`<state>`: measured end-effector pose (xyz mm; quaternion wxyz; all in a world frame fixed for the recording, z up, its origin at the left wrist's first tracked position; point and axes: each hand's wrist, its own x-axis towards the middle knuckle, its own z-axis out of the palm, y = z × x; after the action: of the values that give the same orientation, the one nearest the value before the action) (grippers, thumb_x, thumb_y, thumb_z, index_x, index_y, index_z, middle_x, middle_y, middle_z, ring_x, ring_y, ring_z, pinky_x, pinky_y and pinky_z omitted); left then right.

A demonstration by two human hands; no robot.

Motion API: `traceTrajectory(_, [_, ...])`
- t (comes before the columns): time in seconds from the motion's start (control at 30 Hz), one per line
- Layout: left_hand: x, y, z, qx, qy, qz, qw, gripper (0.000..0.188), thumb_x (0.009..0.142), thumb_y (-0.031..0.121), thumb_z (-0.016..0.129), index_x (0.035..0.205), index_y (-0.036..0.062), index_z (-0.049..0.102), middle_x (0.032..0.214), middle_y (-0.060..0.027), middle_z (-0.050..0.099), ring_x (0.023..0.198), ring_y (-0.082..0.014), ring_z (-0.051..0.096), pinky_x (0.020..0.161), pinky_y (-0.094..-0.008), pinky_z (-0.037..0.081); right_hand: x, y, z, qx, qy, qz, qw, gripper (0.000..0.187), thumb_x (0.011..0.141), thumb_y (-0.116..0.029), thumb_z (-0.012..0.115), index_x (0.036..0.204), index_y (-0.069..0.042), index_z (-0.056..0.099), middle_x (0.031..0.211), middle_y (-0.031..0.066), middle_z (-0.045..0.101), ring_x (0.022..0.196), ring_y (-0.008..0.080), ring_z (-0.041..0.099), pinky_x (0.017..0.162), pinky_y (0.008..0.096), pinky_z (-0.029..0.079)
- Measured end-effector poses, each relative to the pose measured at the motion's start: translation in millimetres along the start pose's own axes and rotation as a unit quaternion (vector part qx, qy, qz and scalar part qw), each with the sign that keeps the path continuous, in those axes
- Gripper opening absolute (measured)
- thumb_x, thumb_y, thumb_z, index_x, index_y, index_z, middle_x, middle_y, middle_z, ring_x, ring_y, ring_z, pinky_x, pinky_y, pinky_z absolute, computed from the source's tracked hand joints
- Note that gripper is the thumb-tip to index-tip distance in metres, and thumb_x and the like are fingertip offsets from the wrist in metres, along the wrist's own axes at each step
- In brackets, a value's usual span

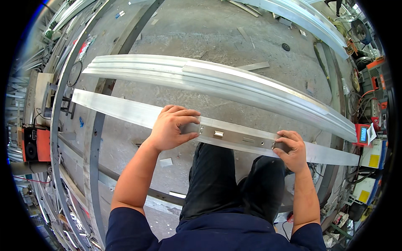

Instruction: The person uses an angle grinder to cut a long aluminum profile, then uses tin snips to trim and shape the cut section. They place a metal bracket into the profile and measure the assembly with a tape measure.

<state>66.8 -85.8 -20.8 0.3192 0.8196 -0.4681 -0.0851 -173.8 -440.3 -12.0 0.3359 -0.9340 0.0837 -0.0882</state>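
A long, flat silver aluminium bar (113,105) lies crosswise before my knees. On its top sits a narrow grey metal plate (232,136) with cut-outs, small holes and a bright raised piece near its left part. My left hand (173,126) is closed on the plate's left end, thumb on the near side and fingers on the far side. At the other end, my right hand (294,149) pinches the plate between thumb and fingers. The palms and fingers hide both plate ends.
Beyond the bar, parallel grooved aluminium profiles (146,69) rest on the steel frame (93,138). More profiles (301,19) lie at the far right. A red device (362,134) and cluttered tools stand at the right. Offcuts (253,66) litter the concrete floor (180,37).
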Motion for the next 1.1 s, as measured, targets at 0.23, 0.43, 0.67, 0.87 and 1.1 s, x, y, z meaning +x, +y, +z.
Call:
traceTrajectory(0.23, [0.4,3.3,-2.6,-0.003,0.005,-0.002,1.000,0.030,0.072,0.019,0.087,0.099,0.0128,0.076,0.125,-0.0019,0.074,0.117,-0.0244,0.064,0.106,-0.0436,0.042,-1.0,2.6,1.0,0.002,0.001,-0.005,1.000,0.031,0.064,-0.010,0.086,0.093,-0.006,0.075,0.116,0.0073,0.074,0.108,0.0307,0.065,0.096,0.0417,0.050])
traceTrajectory(0.43, [-1.9,1.6,-0.6,0.013,-0.006,-0.007,1.000,0.026,0.075,0.022,0.087,0.098,0.0139,0.077,0.125,-0.0005,0.073,0.120,-0.0246,0.063,0.107,-0.0441,0.041,-1.3,1.9,1.2,0.012,-0.004,0.001,1.000,0.030,0.065,-0.009,0.086,0.093,-0.005,0.075,0.116,0.0082,0.074,0.108,0.0306,0.065,0.095,0.0412,0.051])
traceTrajectory(0.67, [-1.0,2.5,-0.3,0.016,-0.014,-0.013,1.000,0.024,0.077,0.024,0.086,0.098,0.0151,0.078,0.125,0.0013,0.073,0.121,-0.0245,0.061,0.108,-0.0430,0.041,-2.0,3.0,0.9,0.024,-0.004,0.002,1.000,0.029,0.066,-0.008,0.086,0.093,-0.004,0.075,0.116,0.0094,0.074,0.109,0.0304,0.065,0.095,0.0412,0.051])
traceTrajectory(0.87, [-1.6,3.0,1.4,0.019,-0.011,-0.017,1.000,0.023,0.078,0.026,0.085,0.098,0.0163,0.079,0.125,0.0019,0.073,0.121,-0.0241,0.061,0.108,-0.0428,0.041,-1.9,1.0,1.0,0.029,-0.007,0.009,1.000,0.029,0.066,-0.007,0.085,0.093,-0.003,0.074,0.117,0.0099,0.073,0.108,0.0308,0.065,0.095,0.0411,0.051])
traceTrajectory(1.1, [-4.2,0.8,1.0,0.018,-0.006,-0.018,1.000,0.025,0.079,0.029,0.085,0.102,0.0183,0.080,0.125,0.0021,0.073,0.121,-0.0230,0.061,0.109,-0.0422,0.040,-1.6,-0.6,0.0,0.016,-0.017,0.020,1.000,0.029,0.067,-0.009,0.084,0.093,-0.003,0.074,0.119,0.0103,0.073,0.110,0.0316,0.063,0.098,0.0414,0.049])
